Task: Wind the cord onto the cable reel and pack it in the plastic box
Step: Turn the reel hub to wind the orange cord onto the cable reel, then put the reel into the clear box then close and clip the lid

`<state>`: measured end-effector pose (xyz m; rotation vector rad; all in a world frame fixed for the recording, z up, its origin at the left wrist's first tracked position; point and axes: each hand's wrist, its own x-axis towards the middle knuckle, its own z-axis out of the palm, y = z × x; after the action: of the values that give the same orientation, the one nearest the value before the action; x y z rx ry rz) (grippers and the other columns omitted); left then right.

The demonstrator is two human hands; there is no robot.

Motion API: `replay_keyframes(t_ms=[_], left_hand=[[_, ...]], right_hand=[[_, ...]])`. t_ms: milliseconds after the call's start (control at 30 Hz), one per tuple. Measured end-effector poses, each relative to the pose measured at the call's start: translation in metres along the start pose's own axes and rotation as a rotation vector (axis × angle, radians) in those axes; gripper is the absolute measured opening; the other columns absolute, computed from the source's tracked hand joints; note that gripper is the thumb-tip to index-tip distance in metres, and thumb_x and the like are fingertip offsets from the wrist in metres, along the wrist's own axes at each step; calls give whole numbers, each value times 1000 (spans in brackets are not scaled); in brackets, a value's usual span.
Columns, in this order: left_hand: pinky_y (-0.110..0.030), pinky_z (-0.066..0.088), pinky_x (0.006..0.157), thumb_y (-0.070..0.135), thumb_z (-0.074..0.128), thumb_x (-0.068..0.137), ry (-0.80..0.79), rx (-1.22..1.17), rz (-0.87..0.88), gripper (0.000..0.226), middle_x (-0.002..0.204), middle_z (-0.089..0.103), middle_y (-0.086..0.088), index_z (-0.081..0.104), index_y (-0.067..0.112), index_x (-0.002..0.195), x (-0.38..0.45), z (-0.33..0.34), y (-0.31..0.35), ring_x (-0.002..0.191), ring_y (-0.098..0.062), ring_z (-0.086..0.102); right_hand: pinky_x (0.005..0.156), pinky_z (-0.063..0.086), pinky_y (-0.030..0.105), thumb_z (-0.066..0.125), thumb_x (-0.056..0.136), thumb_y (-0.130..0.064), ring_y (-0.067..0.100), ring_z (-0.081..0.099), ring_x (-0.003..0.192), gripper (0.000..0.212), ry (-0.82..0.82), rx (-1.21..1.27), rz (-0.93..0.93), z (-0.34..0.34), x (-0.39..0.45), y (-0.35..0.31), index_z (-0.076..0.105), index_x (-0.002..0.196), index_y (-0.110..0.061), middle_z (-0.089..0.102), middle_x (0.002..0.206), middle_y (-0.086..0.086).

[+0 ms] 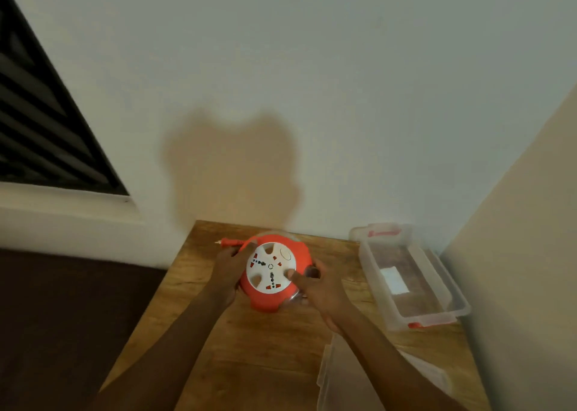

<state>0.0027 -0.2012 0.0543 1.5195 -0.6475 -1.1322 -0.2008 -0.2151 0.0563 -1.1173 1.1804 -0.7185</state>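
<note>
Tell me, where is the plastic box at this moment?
In the head view the plastic box stands open at the right edge of the wooden table, near the wall corner, to the right of the cable reel.

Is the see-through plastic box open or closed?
Open. The clear plastic box with red clips has no lid on top, so the wooden table shows through its bottom. A clear lid lies separately nearby.

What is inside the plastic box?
The box holds no reel or cord. Through its clear bottom show only the table and a pale patch, perhaps a label; I cannot tell.
</note>
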Motion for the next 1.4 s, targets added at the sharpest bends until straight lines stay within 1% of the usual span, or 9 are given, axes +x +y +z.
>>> replay_keyframes(t_ms=[133, 267, 600, 933, 1033, 1100, 1167, 1267, 1400], left_hand=[[-40, 62, 65, 24, 70, 93, 177, -74, -101, 40, 109, 76, -22, 64, -1, 124, 14, -53, -27, 101, -44, 73], [-46, 65, 65, 29, 86, 61, 286, -53, -155, 95, 117, 71, -20, 42, 6, 142, 31, -87, -45, 96, -38, 75], [-36, 63, 68, -13, 73, 78, 199, 78, -139, 64, 108, 69, -12, 39, 8, 129, 66, -123, -63, 94, -24, 72], [-41, 64, 74, 7, 72, 82, 125, 290, -138, 44, 112, 70, -14, 49, 11, 119, 70, -123, -54, 97, -27, 72], [-53, 60, 87, 21, 73, 71, 240, 377, -116, 59, 119, 65, -16, 48, 11, 124, 63, -105, -49, 109, -36, 66], [-55, 53, 98, 24, 79, 76, 325, 575, -47, 75, 134, 55, -20, 42, 7, 140, 51, -81, -45, 125, -43, 54], [-51, 50, 102, 18, 82, 81, 259, 622, 62, 76, 138, 52, -20, 41, 2, 143, 36, -49, -44, 129, -40, 51], [-44, 47, 105, 11, 79, 84, 60, 558, 182, 81, 137, 55, -11, 35, 8, 152, 25, 3, -36, 126, -27, 54], [-33, 49, 101, 17, 76, 90, -248, 579, 288, 73, 141, 59, -8, 39, 12, 153, 25, 85, -12, 126, -23, 59]], right_hand=[[68, 62, 47, 82, 78, -30, 25, 74, 83, 45, -92, -34, 77, 45, 21, 16, 60, 116, -19, 71, 107, 6], [55, 59, 31, 81, 80, -31, 22, 74, 75, 45, -53, -98, 118, 82, 42, 35, 62, 117, -14, 74, 99, 4], [75, 61, 34, 82, 77, -27, 18, 69, 91, 53, 107, -201, 163, 134, 81, 56, 62, 125, -13, 72, 110, 6], [76, 61, 38, 81, 75, -43, 11, 70, 84, 44, 140, -336, 62, 128, 73, 63, 71, 112, -19, 75, 95, -5], [72, 57, 44, 73, 82, -24, 23, 67, 84, 22, 212, -331, 8, 116, 59, 55, 72, 100, -12, 73, 93, 4], [66, 53, 30, 74, 81, -15, 19, 63, 85, 34, 254, -358, -8, 100, 48, 54, 67, 115, -11, 65, 112, 5], [69, 49, 20, 78, 79, -17, 10, 61, 91, 56, 302, -311, -10, 73, 36, 56, 58, 131, -20, 53, 124, -2], [83, 55, 33, 77, 81, -20, 16, 60, 105, 55, 395, -50, 81, 23, 16, 61, 57, 132, -21, 58, 126, 0], [63, 53, 33, 73, 83, -15, 25, 64, 82, 31, 496, 262, 288, -48, -20, 79, 68, 112, -5, 69, 104, 20]])
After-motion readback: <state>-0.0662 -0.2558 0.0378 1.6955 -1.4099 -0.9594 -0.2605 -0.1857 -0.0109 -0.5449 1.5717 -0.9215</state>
